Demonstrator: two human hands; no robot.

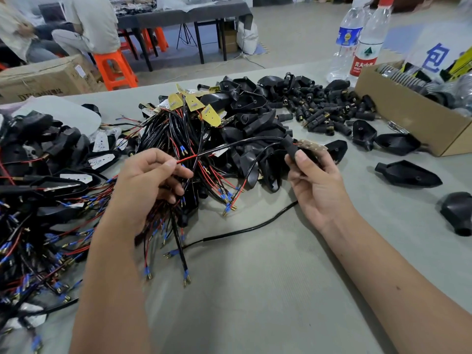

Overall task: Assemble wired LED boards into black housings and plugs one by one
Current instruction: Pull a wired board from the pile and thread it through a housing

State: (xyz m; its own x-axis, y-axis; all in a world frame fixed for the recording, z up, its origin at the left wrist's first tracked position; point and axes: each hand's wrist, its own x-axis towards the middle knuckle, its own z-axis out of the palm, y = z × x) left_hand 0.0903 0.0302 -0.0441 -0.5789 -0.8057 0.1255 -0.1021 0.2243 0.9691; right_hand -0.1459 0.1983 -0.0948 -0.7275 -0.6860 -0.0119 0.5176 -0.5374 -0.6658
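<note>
My right hand [315, 178] grips a black plug [291, 146] with an LED board [312, 146] showing behind its fingers. Red and black wires run from the plug leftward to my left hand [150, 180], which pinches the red wire [187, 159] between thumb and forefinger. Under my left hand lies a tangled heap of wired LED boards [189, 123] with yellow boards on top. Loose black housings [407, 174] lie to the right of my right hand, and a pile of small black plugs [324, 108] sits behind.
Assembled units with wires [48, 190] crowd the table's left side. A cardboard box [408, 116] of parts stands at the right, with two water bottles [357, 39] behind it. A loose black cable [245, 229] lies between my arms. People sit on orange stools [115, 70] at the back.
</note>
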